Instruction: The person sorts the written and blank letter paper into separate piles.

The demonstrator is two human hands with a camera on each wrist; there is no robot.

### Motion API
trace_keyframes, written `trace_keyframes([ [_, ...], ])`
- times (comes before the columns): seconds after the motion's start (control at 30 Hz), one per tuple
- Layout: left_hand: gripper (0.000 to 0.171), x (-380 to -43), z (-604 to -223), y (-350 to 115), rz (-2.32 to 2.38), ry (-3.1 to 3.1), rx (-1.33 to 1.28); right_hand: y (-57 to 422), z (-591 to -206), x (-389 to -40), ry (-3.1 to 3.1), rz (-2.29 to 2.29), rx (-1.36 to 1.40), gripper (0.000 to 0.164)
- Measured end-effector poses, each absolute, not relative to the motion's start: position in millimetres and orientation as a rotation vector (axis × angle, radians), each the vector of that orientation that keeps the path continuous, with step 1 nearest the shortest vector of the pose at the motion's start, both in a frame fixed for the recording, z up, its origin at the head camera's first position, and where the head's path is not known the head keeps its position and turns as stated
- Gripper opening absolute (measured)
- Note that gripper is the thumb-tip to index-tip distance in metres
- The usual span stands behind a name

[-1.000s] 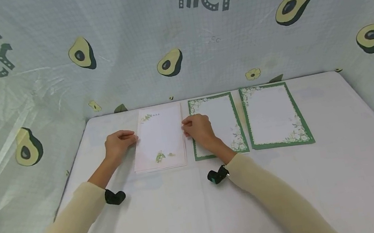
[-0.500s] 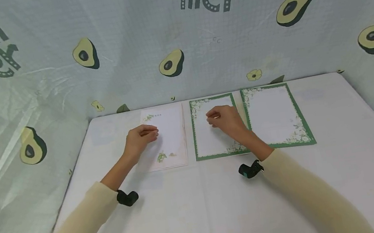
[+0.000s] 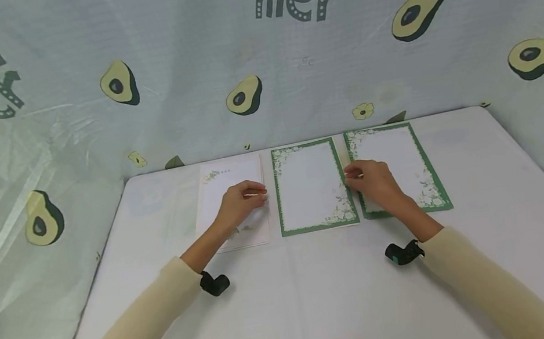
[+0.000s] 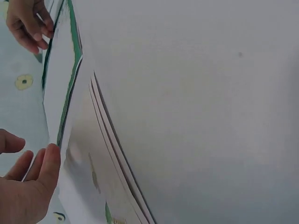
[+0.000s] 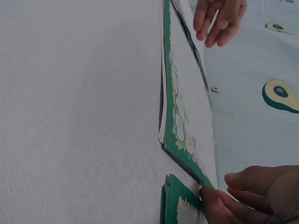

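Three stacks of letter paper lie side by side on the table. My left hand [image 3: 242,204] is over the pink-edged stack [image 3: 213,201], its fingertips by the left edge of the middle green-bordered stack [image 3: 311,184]. In the left wrist view, thumb and fingers of the left hand [image 4: 28,186] stand apart with nothing pinched. My right hand [image 3: 376,182] overlaps the right green-bordered stack [image 3: 400,144], its fingertips at the middle stack's right edge. The right wrist view shows fingers of the right hand [image 5: 257,196] against that edge, the thumb apart.
A white cloth covers the table [image 3: 313,304]. Behind it hangs a pale sheet [image 3: 169,44] printed with avocados and lettering. A black wrist camera [image 3: 215,283] sits on the left wrist, and another black camera [image 3: 403,253] on the right.
Both hands have moved right, from the sides of the pink-edged stack to the sides of the middle green-bordered stack. The stacks look unmoved on the table.
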State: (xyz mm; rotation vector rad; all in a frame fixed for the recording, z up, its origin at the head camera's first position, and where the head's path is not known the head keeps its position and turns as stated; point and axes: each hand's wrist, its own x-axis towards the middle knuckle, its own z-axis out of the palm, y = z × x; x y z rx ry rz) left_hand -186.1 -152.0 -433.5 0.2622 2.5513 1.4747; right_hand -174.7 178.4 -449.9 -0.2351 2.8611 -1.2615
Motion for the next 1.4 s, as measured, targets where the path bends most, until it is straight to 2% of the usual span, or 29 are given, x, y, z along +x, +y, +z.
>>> trace_keyframes([
  [0.5,0.042,-194,-444,-129,1.389,2.536,0.226,178,-454,-198,2.748,-1.257,-0.112,0.037],
  [0.83,0.034,-201,-450,-126,1.537,2.44,0.08,172,-449,-202,2.72,-1.239,-0.084,0.035],
  [1.4,0.031,-200,-454,-117,1.917,2.281,0.025,170,-447,-199,2.835,-1.333,-0.214,0.031],
])
